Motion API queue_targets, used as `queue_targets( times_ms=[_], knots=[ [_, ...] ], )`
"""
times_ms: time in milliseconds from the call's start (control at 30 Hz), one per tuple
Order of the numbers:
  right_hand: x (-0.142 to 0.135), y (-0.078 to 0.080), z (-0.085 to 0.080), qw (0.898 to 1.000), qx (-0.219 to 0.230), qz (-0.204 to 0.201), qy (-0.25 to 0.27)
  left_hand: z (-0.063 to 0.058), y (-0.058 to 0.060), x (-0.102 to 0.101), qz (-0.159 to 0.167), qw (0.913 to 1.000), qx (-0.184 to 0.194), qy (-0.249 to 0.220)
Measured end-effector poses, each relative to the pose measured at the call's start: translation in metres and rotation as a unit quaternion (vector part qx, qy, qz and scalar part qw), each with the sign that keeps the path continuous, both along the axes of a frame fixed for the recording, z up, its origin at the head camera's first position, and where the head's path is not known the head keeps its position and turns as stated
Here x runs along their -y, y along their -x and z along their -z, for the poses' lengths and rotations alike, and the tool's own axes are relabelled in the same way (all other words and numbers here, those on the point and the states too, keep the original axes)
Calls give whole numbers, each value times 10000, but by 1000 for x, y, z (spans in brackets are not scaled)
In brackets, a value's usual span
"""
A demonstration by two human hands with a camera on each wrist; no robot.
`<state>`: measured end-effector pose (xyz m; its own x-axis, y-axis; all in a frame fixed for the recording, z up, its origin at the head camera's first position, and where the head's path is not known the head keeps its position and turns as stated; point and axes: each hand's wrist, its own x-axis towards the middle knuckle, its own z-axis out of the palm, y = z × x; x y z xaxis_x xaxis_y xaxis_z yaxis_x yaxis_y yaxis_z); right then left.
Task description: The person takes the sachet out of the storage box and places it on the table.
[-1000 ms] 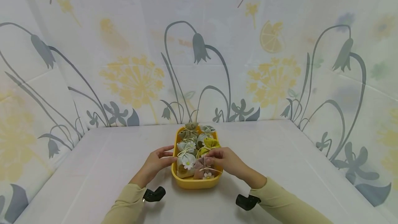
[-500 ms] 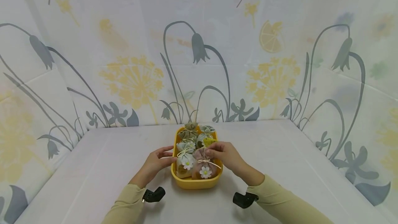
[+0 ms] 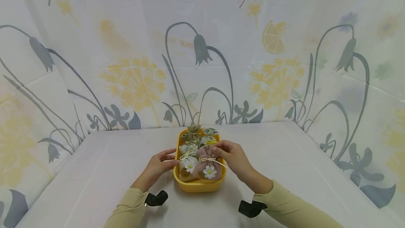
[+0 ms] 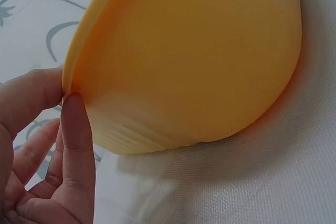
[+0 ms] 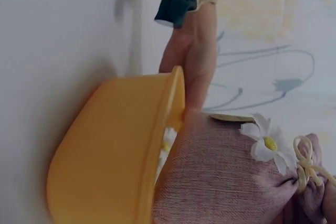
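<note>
A yellow plastic bin (image 3: 197, 188) stands on the table with several small drawstring pouches inside. My left hand (image 3: 157, 166) pinches its left rim between thumb and finger, as the left wrist view shows on the bin's wall (image 4: 194, 66). With my right hand (image 3: 233, 157) I pinch the gathered top of a mauve drawstring pouch (image 3: 202, 175) at the bin's near right. In the right wrist view this mauve pouch (image 5: 220, 182) rises above the rim, its white daisy and cream cord bow showing. Beside it sits a pale pouch (image 3: 186, 175) with a daisy.
Toward the back of the bin lie an olive-brown pouch (image 3: 192, 135) and a pale grey pouch (image 3: 209, 133). A yellow-green pouch (image 3: 210, 143) is mostly hidden behind the mauve one. White table cloth (image 3: 126, 150) surrounds the bin, and a flower-print curtain (image 3: 142, 45) stands behind.
My right hand has lifted the mauve pouch upward at the near end of the bin, and it now covers most of the yellow-green pouch. The left hand keeps its place on the rim.
</note>
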<state>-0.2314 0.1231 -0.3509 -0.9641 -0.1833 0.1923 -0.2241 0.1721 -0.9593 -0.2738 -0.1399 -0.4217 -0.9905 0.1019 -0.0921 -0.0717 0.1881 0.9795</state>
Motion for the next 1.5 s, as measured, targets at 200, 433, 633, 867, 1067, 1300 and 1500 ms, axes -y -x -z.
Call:
queue_targets(
  times_ms=[200, 433, 633, 867, 1067, 1300, 1500],
  knots=[
    [4, -8, -9, 9990, -28, 262, 356, -2, -2, 1, -62, 10000, 40, 12],
    [-4, -19, -13, 9995, -29, 210, 235, -1, -2, 0, -39, 10000, 10, -34],
    [-16, -31, -11, 9999, -68, 34, 154, 1, -2, 0, -83, 9999, 69, -18],
    [-32, -39, -8, 9998, -173, 65, -37, 0, -2, 0, -53, 9999, 74, -45],
    [-45, -42, -6, 9995, -161, 240, -139, -2, -3, -2, -57, 9999, 71, -89],
    [-59, -41, -7, 9976, -303, 559, -283, -4, -3, -3, -73, 9999, 109, -54],
    [-70, -37, -6, 9955, -365, 773, -416, -2, -3, -3, -81, 9999, 108, -52]
  ],
)
